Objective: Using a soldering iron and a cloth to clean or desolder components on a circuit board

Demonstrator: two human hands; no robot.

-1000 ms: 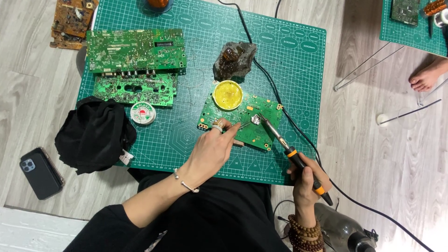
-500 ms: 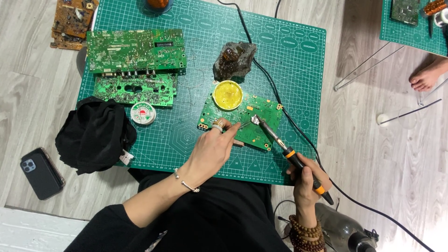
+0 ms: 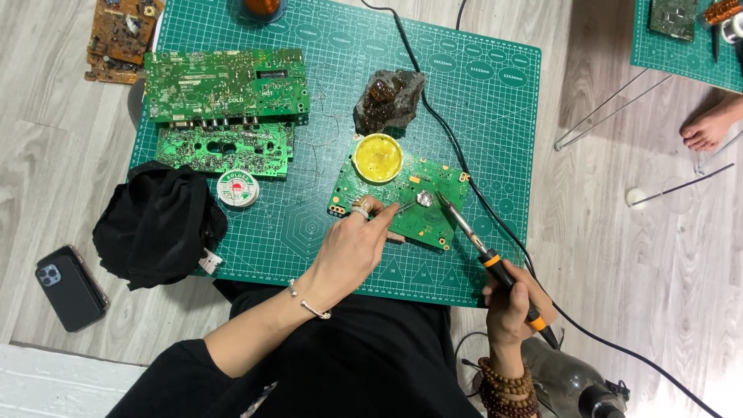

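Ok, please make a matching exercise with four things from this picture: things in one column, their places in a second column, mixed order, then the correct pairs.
Things:
1. black smartphone
2. round yellow tin
3. black crumpled cloth
4. orange-and-black soldering iron

Places:
A. held in the right hand
B. on the wooden floor, left of the green cutting mat
C. at the mat's left edge
D. at the top edge of the small green circuit board

Pairs: 1-B, 2-D, 3-C, 4-A

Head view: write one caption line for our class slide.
Left hand steadies a green circuit board while right hand holds a soldering iron over it.
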